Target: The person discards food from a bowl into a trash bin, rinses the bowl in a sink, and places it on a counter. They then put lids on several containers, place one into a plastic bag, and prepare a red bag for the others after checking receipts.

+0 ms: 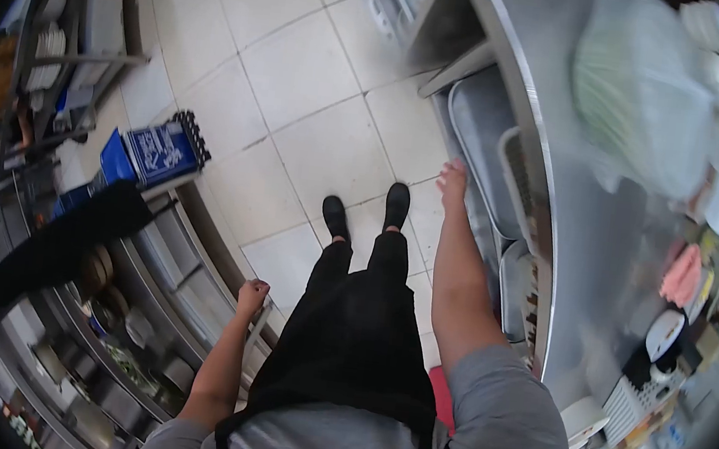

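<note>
My right hand (453, 182): arm extended far, elbow nearly straight, fingers loosely spread, just beside the grey tray (482, 119) under the steel counter (580, 276) on the right; contact unclear. My left hand (254, 295): nearer, arm slightly bent, fingers curled into a loose fist beside the low steel unit (215, 248) on the left; can't tell if it touches. Black shoes (336, 217) between, on floor tiles (301, 111). Blue printed box (158, 151) far left; plastic bag (650, 89) on counter, far right.
</note>
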The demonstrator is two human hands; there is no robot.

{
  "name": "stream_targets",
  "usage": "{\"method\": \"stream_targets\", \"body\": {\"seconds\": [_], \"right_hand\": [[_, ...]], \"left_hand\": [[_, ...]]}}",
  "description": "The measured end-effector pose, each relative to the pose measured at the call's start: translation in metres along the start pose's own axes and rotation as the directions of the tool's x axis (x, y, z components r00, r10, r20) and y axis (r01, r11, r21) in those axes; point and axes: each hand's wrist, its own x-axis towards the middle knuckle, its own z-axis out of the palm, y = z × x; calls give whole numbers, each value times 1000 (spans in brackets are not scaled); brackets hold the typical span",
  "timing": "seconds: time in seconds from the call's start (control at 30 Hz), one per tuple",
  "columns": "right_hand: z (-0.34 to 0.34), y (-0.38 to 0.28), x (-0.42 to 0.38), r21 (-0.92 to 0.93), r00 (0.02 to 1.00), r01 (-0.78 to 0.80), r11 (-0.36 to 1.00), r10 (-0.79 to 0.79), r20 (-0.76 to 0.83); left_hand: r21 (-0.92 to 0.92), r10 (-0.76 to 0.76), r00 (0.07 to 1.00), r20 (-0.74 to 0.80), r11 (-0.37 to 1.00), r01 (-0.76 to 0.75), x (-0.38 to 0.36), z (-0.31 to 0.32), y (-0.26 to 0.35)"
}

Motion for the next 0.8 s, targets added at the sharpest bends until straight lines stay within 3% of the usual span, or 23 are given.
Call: {"method": "stream_targets", "body": {"seconds": [0.03,0.07,0.13,0.2,0.23,0.3,0.47,0.7,0.73,0.77,0.8], "right_hand": [[3,5,19,118,997,-8,993,17,-80],[6,8,34,94,997,-27,995,34,-76],[12,6,59,339,968,-4,941,88,-233],[12,-12,78,805,972,62,591,148,-184],[10,-20,89,878,977,75,472,143,-161],[5,-30,108,910,984,108,401,89,-156],[-2,-33,127,899,977,194,393,8,-214],[-37,-10,131,877,963,266,399,-76,-257],[-39,-3,130,885,969,248,393,-91,-231],[-38,6,125,912,982,184,366,-105,-156],[-37,13,113,954,994,-17,298,-99,49]], "left_hand": [[-11,-66,997,25,998,66,-4,9,-6],[-21,-127,990,54,991,129,-8,18,-10],[-17,-153,985,75,988,155,-16,38,-26],[-132,-210,970,122,965,225,-20,62,-52],[-153,-210,965,159,960,234,-23,66,-53],[-141,-229,957,180,957,255,-29,77,-63],[-112,-265,946,187,951,288,-40,78,-60],[-264,-292,943,158,908,325,-39,70,-87],[-285,-329,932,152,888,360,-39,76,-97],[-189,-367,916,161,900,394,-39,80,-100],[-193,-363,917,166,900,391,-39,83,-98]]}}
